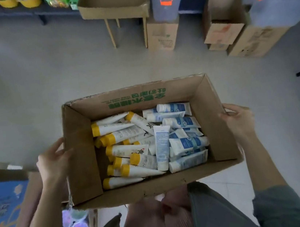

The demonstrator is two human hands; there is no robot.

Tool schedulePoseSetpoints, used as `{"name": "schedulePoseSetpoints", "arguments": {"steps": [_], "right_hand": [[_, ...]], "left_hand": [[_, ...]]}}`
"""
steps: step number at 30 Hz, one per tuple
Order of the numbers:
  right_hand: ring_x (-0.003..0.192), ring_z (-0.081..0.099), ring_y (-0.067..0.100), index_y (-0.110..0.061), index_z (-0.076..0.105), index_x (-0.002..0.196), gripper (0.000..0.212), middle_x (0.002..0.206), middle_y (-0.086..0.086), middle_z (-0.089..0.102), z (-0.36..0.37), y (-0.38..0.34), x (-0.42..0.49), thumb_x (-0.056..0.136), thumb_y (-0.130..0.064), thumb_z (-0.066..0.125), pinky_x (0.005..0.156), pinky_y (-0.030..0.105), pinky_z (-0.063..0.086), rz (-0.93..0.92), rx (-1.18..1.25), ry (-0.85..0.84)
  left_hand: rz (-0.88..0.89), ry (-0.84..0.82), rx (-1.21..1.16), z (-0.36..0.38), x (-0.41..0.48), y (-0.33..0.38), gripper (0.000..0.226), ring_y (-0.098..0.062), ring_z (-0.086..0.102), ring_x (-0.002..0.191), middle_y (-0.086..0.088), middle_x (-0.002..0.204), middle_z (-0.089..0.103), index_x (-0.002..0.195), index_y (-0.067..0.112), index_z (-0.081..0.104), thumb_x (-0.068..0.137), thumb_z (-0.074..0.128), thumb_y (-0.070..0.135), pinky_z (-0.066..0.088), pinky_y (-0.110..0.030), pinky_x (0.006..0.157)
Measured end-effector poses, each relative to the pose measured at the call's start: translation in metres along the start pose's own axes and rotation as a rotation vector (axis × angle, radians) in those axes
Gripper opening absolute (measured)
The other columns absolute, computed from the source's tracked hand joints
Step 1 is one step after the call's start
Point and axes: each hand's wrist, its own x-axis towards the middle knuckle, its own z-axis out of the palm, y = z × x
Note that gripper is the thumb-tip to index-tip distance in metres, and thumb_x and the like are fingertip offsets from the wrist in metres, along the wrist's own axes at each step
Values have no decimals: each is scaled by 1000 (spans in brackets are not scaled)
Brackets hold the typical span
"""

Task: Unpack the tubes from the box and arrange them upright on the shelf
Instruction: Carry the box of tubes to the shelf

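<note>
Grey floor (63,67) fills the upper half of the frame, with cardboard cartons (161,33) along its top edge. At centre an open box (81,160) holds loose yellow-capped tubes (117,133) on its left side and blue-and-white tubes (185,143) on its right. The left hand (50,162) and right hand (237,119) hold its side walls, fingers wrapped round them.

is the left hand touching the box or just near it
Touching: the head view shows the left hand gripping the box's left wall, thumb lying against the cardboard.
</note>
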Motion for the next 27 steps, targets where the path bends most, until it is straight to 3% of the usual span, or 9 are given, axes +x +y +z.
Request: {"name": "schedulePoseSetpoints", "arguments": {"steps": [3,5,7,8,12,16,18,22,27], "right_hand": [[97,67,23,-12,67,117,35,111,10,70,-37,24,23,83,-13,70,92,44,53,106,64,52],[95,67,25,-16,67,117,35,109,10,71,-60,38,34,83,-14,70,88,47,54,164,61,108],[92,67,24,-19,68,116,34,106,9,72,-83,51,42,83,-15,69,86,46,55,230,79,176],[91,68,24,-20,68,115,33,105,8,72,-93,58,45,83,-15,69,85,46,55,266,86,208],[86,68,26,-19,70,114,31,102,10,73,-128,82,56,83,-14,69,82,43,56,402,108,325],[90,68,29,-20,69,114,31,103,10,72,-150,101,79,83,-14,68,83,45,55,543,148,434],[93,67,31,-21,70,113,32,101,12,73,-160,109,93,82,-12,69,87,49,53,615,187,479],[89,67,33,-19,70,112,32,99,14,73,-178,116,126,81,-10,70,85,50,55,723,227,598],[86,69,29,-20,70,112,34,100,12,73,-205,122,166,80,-9,70,83,48,56,824,310,736]], "left_hand": [[34,-66,-11,51,1,37,49,-27,67,89,-19,104,69,125,23,61,79,71,8,52,-49,90],[86,-114,37,85,3,60,48,-17,67,73,-17,101,70,125,21,61,79,70,7,56,-35,79],[130,-166,54,120,6,86,48,-1,61,57,-10,93,69,125,18,60,80,69,5,53,-16,57],[148,-197,68,137,8,100,48,-1,59,57,-9,91,68,126,17,60,80,69,4,52,-15,54],[217,-375,128,213,19,159,46,-19,63,71,-12,95,69,127,16,59,84,66,4,53,-35,76],[328,-524,177,299,32,212,45,-13,61,65,-12,92,67,128,14,59,85,63,0,55,-26,57],[374,-595,191,342,36,238,44,-11,61,65,-12,92,67,127,14,59,85,62,0,52,-24,63],[446,-703,254,423,39,290,42,-21,64,70,-15,98,69,125,16,61,86,60,0,56,-37,73],[621,-788,338,519,28,359,38,-13,58,65,-5,94,66,121,15,64,86,58,0,48,-21,56]]}}
